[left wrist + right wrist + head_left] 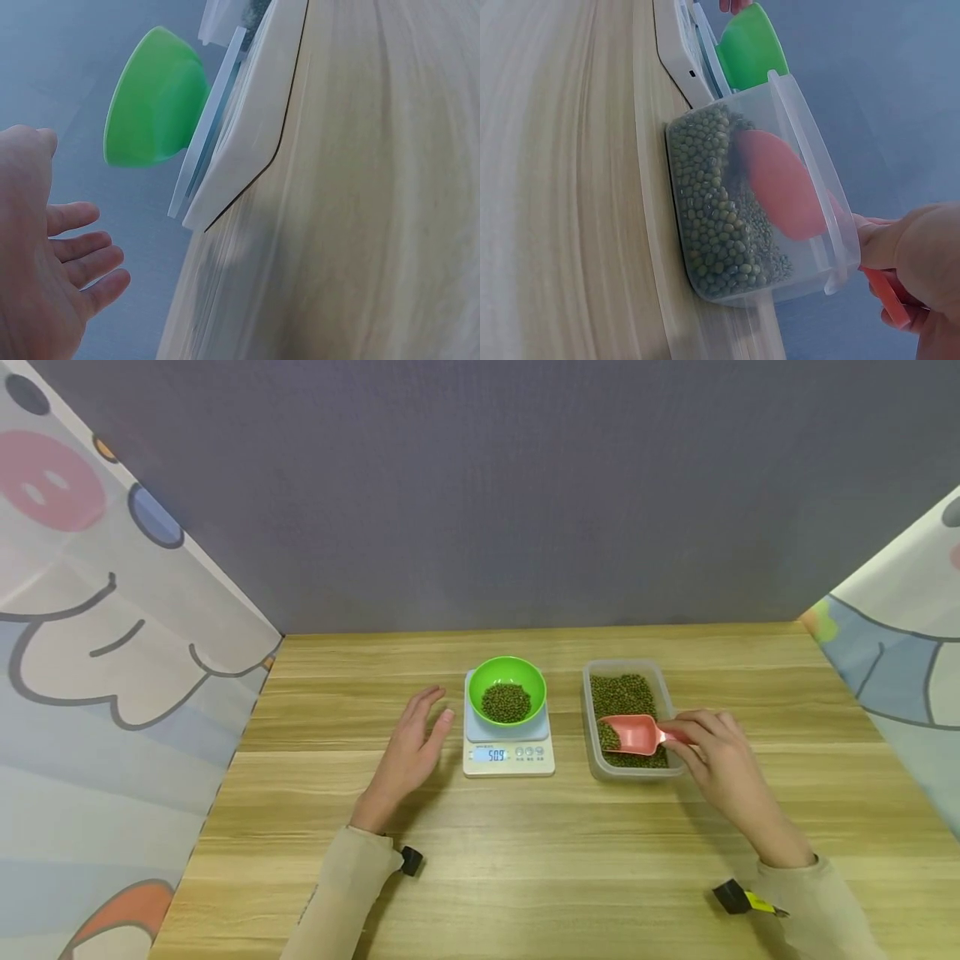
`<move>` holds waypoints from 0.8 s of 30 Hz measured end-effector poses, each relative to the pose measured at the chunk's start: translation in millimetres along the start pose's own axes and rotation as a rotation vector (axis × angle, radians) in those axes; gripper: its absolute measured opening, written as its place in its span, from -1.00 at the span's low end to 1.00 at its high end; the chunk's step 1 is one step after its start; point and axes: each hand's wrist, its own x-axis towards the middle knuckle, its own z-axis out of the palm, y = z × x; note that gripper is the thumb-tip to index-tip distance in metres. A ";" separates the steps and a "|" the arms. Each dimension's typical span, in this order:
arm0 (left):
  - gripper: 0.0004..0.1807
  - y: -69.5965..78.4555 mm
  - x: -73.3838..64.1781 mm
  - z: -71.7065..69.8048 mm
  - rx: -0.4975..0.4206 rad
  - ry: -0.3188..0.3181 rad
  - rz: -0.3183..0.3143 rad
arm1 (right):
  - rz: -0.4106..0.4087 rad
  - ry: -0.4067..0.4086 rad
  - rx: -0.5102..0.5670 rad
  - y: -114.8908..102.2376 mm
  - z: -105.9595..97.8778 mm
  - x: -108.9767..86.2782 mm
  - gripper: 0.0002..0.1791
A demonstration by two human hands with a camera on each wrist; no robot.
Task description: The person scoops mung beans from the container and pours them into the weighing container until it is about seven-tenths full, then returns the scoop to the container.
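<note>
My right hand [716, 752] grips the handle of a red-pink scoop [637, 734], whose bowl is inside a clear plastic container [590, 752] of green mung beans [624, 693]. Some beans lie in the scoop's front end. Through the container wall, the right wrist view shows the scoop [784, 184] tilted above the beans [712, 217]. My left hand [412, 747] is held left of a white kitchen scale [510, 768], fingers extended, touching nothing. On the scale stands a green bowl [506, 668] with mung beans in its bottom. The display [490, 755] appears to read 50.9.
Scale and container stand side by side on a wood-grain table [570, 860], a small gap between them. A grey upright panel [525, 502] rises behind the table's far edge. Cartoon-printed cloth [97, 777] hangs along the left and right sides.
</note>
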 end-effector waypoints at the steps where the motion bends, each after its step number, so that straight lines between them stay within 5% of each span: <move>1: -0.34 0.2 -0.1 -0.2 0.000 -0.004 0.000 | 0.003 0.002 0.000 -0.2 -0.6 -0.2 -0.33; 11: -0.34 0.6 1.2 0.0 0.008 -0.004 0.003 | 0.070 0.006 0.022 0.3 -5.5 -3.5 -0.27; 16: -0.35 1.0 1.4 0.4 0.006 -0.008 0.003 | 0.097 -0.007 0.030 1.5 -8.0 -5.8 -0.60; 24: -0.36 1.2 1.1 0.3 0.009 -0.003 0.010 | 0.113 -0.014 0.039 3.5 -8.0 -7.5 -0.68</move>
